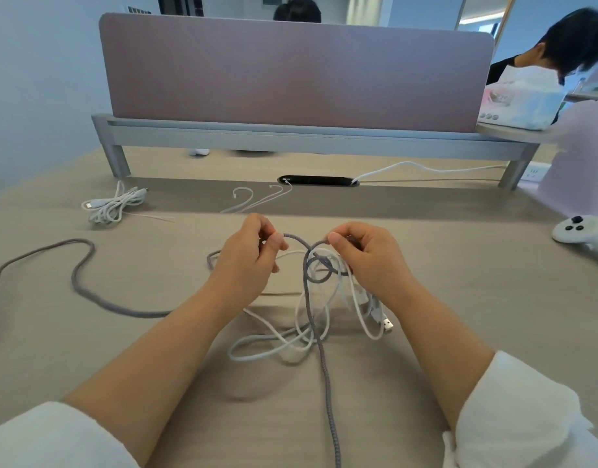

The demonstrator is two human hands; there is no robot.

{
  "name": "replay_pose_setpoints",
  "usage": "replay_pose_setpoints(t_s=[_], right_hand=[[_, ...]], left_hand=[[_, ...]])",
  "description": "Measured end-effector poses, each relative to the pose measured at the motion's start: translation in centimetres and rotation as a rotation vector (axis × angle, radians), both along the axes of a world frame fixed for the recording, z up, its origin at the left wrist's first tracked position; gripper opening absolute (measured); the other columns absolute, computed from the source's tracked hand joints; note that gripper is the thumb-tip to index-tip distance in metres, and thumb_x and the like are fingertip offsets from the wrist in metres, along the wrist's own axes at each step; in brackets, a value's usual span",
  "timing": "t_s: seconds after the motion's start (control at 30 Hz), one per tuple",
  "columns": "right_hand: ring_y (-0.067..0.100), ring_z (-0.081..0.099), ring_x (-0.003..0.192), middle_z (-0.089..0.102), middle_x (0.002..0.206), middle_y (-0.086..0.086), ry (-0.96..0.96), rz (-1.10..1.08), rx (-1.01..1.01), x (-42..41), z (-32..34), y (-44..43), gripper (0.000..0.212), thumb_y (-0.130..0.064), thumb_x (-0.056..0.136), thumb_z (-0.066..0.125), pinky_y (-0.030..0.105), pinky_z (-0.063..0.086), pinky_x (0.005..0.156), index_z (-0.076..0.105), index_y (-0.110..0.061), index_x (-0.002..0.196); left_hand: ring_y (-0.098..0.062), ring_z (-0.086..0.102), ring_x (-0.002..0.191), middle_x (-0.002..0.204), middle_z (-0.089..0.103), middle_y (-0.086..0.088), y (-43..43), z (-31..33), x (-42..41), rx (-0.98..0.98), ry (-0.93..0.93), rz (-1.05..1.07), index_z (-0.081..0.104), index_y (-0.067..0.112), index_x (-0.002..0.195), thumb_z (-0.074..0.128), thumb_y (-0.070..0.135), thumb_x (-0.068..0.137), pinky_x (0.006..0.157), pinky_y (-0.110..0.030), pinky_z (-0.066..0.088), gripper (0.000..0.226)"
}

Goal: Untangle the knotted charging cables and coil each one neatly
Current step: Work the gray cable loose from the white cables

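White sleeves (37,434): pushed up both your forearms at the near edge.
Grey cable (328,376): braided; it runs from the near edge up the bench (459,282) into the knot, and another stretch snakes away across the bench to your left.
White cable (257,354): loose loops lie on the bench under your wrists and rise into the knot.
Plug (387,324): a USB end hangs just below your right wrist, among the white loops.
Knot (319,268): grey and white strands wound together, lifted between your hands.
Left hand (246,258): your fingers (277,239) pinch the grey cable just left of the knot; the rest are curled in.
Right hand (368,258): your thumb and forefinger pinch a grey strand just right of the knot.
Controller (584,233): white, at the bench's right edge, well apart.
Bundle (113,204): a white cable gathered in a loose hank, far left.
Slot (319,180): black, at the back; a white lead leaves it rightward.
Screen (290,72): mauve divider behind.
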State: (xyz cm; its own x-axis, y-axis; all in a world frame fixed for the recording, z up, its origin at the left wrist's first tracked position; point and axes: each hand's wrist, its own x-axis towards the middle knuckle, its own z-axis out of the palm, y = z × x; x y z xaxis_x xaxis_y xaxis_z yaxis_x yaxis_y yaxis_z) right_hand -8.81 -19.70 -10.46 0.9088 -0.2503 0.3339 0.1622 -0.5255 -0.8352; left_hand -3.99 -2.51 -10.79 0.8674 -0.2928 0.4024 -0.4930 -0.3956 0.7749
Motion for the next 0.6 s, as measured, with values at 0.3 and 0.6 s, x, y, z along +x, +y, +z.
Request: replay_pose_setpoints(t_s=[0.3,0.6], right_hand=[[0.0,0.04,0.051,0.041,0.057,-0.008,-0.15,-0.052,-0.007,-0.1,-0.1,1.8,0.022,-0.01,0.096,0.045,0.014,0.032,0.051,0.045,-0.018,0.075],[0.01,0.047,0.07,0.055,0.076,-0.003,-0.334,-0.28,-0.164,0.2,-0.5,0.9,0.014,-0.009,0.087,0.056,0.019,0.035,0.066,0.052,-0.018,0.077]], left_hand=[[-0.002,0.056,0.046,0.055,0.066,0.007,-0.9,0.5,-1.4,-0.131,0.423,-0.154,0.063,0.01,0.078,0.075,0.011,0.074,0.044,-0.01,0.038,0.013],[-0.013,0.052,0.06,0.063,0.061,-0.001,-1.4,0.3,-0.8,-0.161,0.284,-0.038,0.067,0.022,0.068,0.072,0.018,0.079,0.055,-0.022,0.045,0.012]])
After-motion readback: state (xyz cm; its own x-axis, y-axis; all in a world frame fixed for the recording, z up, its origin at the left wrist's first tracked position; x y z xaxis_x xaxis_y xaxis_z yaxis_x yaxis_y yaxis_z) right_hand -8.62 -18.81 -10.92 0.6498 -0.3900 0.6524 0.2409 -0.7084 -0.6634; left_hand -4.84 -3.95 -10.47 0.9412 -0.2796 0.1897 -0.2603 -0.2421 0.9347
